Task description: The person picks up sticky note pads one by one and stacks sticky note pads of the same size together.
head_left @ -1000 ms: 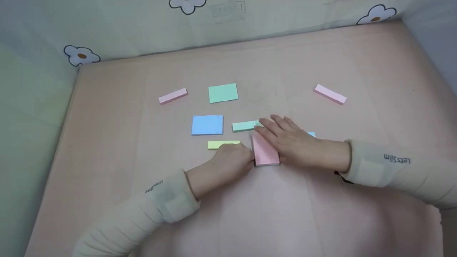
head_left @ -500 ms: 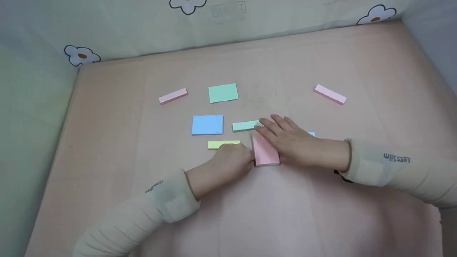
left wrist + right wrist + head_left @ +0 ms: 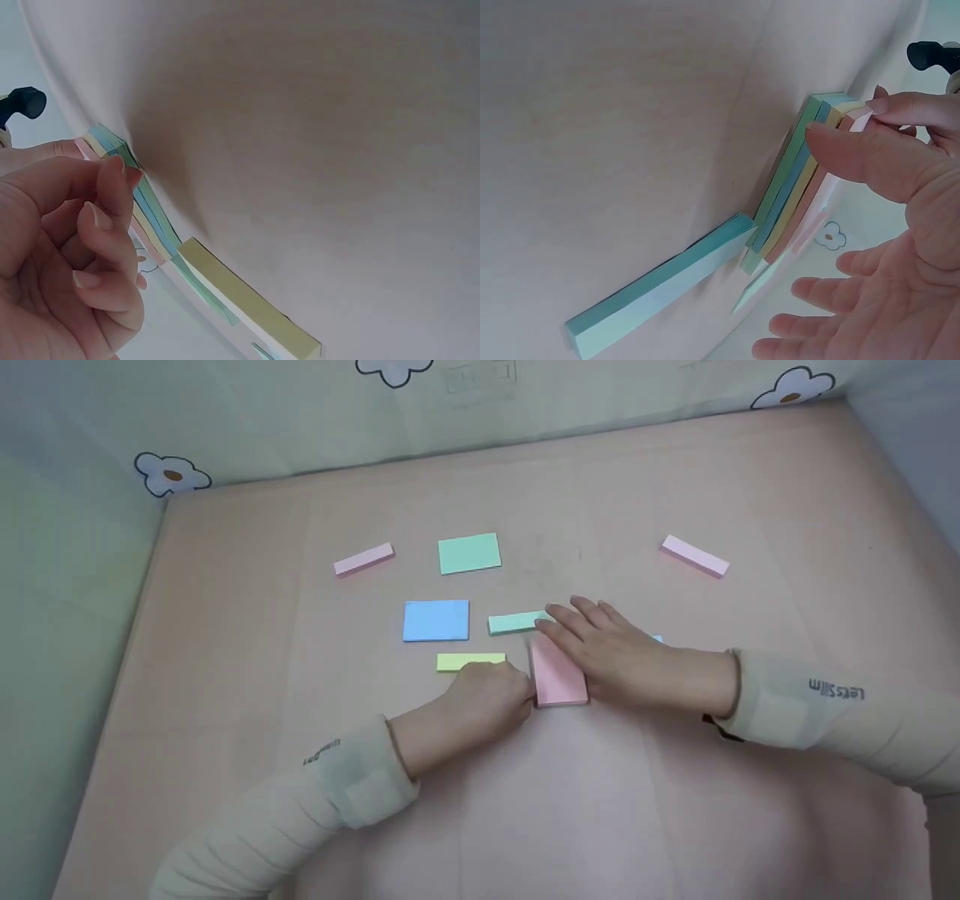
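Fingers of the left hand point(image 3: 491, 690) curled, fingers of the right hand point(image 3: 615, 660) straight, one pink-topped stack point(image 3: 559, 682) between them.
Counted: one stack, two flat pads (a green pad point(image 3: 469, 553) and a blue pad point(image 3: 436, 621)) and five strips: two pink strips point(image 3: 364, 560) point(image 3: 694, 556) well apart, one green strip point(image 3: 512, 623), one yellow strip point(image 3: 454, 662) and one bluish strip point(image 3: 660, 291), mostly hidden by the right hand in the head view. The stack lies flat on the table point(image 3: 525, 810), just right of the left fingers at its side; whether they pinch it I cannot tell. The right thumb lies along its right side, the other right fingers slightly spread, covering part of the top from above and reaching toward the green strip.
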`<act>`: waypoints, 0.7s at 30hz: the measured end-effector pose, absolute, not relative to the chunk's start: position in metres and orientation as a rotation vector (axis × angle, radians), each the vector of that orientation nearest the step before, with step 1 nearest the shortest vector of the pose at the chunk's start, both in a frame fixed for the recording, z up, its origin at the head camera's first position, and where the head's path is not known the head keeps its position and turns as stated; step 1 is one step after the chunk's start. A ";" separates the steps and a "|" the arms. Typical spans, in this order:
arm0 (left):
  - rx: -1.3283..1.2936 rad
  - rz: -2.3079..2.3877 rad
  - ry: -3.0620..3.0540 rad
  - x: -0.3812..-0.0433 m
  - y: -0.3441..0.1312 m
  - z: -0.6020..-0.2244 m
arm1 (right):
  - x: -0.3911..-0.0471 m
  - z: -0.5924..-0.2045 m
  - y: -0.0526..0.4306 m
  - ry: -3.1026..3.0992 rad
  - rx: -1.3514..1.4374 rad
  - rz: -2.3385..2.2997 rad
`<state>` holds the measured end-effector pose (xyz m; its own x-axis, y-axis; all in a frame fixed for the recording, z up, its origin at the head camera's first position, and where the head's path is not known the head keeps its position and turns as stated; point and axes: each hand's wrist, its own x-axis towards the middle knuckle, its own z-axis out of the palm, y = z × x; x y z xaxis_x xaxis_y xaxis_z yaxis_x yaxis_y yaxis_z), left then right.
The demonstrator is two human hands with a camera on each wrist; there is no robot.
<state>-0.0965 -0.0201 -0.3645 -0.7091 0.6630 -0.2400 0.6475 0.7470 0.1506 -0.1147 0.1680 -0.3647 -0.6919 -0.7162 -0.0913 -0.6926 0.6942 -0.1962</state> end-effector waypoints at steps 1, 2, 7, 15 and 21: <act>1.024 0.069 2.671 -0.097 -0.020 -0.364 | -0.115 -0.365 0.168 2.739 -1.151 -0.221; 1.023 0.060 2.672 -0.097 -0.020 -0.364 | -0.115 -0.365 0.168 2.739 -1.155 -0.222; 1.017 0.040 2.674 -0.097 -0.019 -0.365 | -0.116 -0.365 0.168 2.749 -1.162 -0.226; 1.004 0.055 2.637 -0.097 -0.018 -0.364 | -0.116 -0.365 0.167 2.741 -1.163 -0.217; 1.017 0.082 2.631 -0.096 -0.018 -0.363 | -0.118 -0.364 0.167 2.740 -1.170 -0.203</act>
